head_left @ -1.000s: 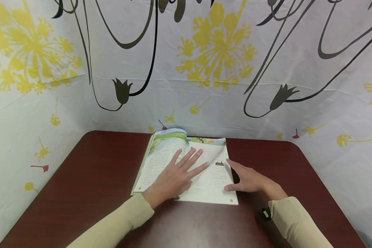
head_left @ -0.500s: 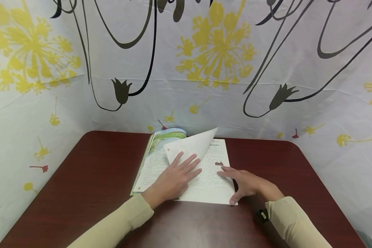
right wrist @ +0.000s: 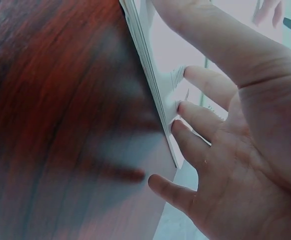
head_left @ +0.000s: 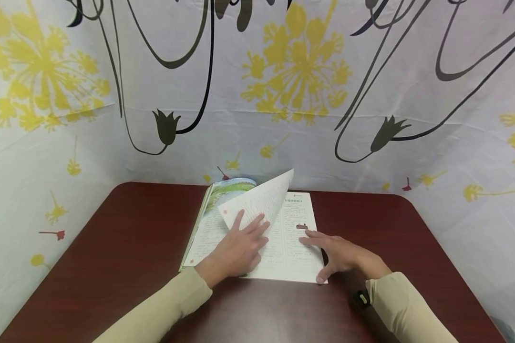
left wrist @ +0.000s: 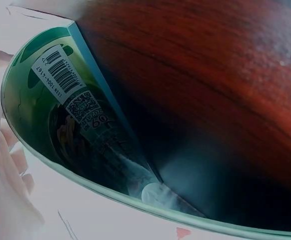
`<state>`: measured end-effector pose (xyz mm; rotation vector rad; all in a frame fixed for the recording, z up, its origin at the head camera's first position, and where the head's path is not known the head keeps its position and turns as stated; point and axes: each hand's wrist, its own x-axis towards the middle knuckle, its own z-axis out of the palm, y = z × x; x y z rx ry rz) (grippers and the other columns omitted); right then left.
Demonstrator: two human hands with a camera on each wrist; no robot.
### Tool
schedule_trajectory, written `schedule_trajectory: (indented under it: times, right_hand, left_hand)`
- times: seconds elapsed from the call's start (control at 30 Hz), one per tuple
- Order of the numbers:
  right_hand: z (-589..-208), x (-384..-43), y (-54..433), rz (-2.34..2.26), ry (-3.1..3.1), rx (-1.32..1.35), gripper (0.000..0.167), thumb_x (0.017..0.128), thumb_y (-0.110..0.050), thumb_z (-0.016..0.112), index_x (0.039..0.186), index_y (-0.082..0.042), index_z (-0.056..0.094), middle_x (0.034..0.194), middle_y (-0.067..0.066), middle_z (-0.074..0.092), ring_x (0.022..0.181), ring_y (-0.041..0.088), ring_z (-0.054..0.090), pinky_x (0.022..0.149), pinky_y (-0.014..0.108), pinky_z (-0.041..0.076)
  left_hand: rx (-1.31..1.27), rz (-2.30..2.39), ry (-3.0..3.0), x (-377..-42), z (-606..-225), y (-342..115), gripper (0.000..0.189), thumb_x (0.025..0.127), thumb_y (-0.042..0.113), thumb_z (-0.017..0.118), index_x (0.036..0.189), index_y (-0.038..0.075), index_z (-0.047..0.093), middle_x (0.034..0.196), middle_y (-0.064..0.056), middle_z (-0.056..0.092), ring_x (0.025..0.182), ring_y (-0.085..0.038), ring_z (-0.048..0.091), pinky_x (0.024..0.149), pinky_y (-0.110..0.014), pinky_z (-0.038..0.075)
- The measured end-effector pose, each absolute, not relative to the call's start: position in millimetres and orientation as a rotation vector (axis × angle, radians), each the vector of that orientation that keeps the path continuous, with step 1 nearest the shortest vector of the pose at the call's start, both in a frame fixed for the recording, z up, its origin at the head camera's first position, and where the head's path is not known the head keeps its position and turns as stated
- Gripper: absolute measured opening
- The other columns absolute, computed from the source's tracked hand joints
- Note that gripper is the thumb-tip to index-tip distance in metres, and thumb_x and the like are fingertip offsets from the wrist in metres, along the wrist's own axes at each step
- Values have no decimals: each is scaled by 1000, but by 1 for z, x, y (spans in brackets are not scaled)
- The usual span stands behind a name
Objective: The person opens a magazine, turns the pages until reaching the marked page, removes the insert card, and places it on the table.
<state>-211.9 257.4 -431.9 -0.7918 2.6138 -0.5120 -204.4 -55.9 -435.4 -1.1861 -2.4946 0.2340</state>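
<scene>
An open magazine [head_left: 302, 264] with printed text and coloured pictures lies on the table. One loose leaf [head_left: 263, 195] stands partly lifted, its corner tipped up and folded over toward the left page. Across that leaf my left hand [head_left: 239, 247] rests with fingers spread. In the left wrist view, the magazine's green back cover [left wrist: 30, 100] curves up off the table, showing a barcode [left wrist: 60, 74]. My right hand [head_left: 345, 257] touches the right page, fingers extended and thumb near its lower corner. In the right wrist view, that hand [right wrist: 235, 145] lies beside the stacked page edges [right wrist: 148, 70].
The dark reddish wooden table [head_left: 111, 267] extends on both sides of the magazine. A white cloth [head_left: 223, 95] printed with yellow and dark flowers hangs behind and at the sides. A black watch-like band [head_left: 361, 299] sits by the right sleeve.
The leaf has swung from the right page up and over leftward, with my left hand sliding slightly left. My right hand has shifted down and left, its thumb now at the lower page corner.
</scene>
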Motion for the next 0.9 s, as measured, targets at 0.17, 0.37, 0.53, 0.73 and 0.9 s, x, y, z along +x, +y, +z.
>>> schedule_trajectory:
  times: [0.17,0.37,0.53,0.73,0.9]
  right_hand:
    - [-432,-212,258,-521,2613,-790,107,58,-42,93,150,-15,45,159,16,32,140,43,37,103,58,38]
    - [-433,-211,257,-531,2618,-792,107,57,-40,94,149,-14,47,158,16,34,140,43,37,104,58,38]
    - [-433,-211,257,-524,2624,-792,107,57,-41,94,149,-13,47,158,17,33,140,43,37,104,57,38]
    - [-433,-212,256,-503,2630,-807,109,56,-42,93,150,-13,46,158,18,33,141,42,36,104,57,38]
    - [-434,-213,256,-497,2631,-800,110,55,-42,94,150,-14,46,158,17,33,140,42,36,104,57,38]
  left_hand:
    - [-1128,231,-2517,-204,-436,-55,29,87,35,64,110,19,71,144,-8,53,143,-29,35,108,-67,26]
    - [-1073,234,-2551,-205,-435,-56,39,83,43,71,114,19,69,143,-9,53,144,-29,35,108,-66,27]
    - [-1082,208,-2567,-205,-435,-57,37,83,32,66,117,15,67,146,-10,51,145,-29,33,111,-64,25]
    - [-1058,206,-2597,-205,-434,-59,33,82,30,61,109,12,70,144,-10,53,145,-28,33,112,-64,22]
    - [-1004,171,-2683,-203,-433,-60,33,83,31,60,108,13,70,142,-9,54,142,-30,37,103,-70,29]
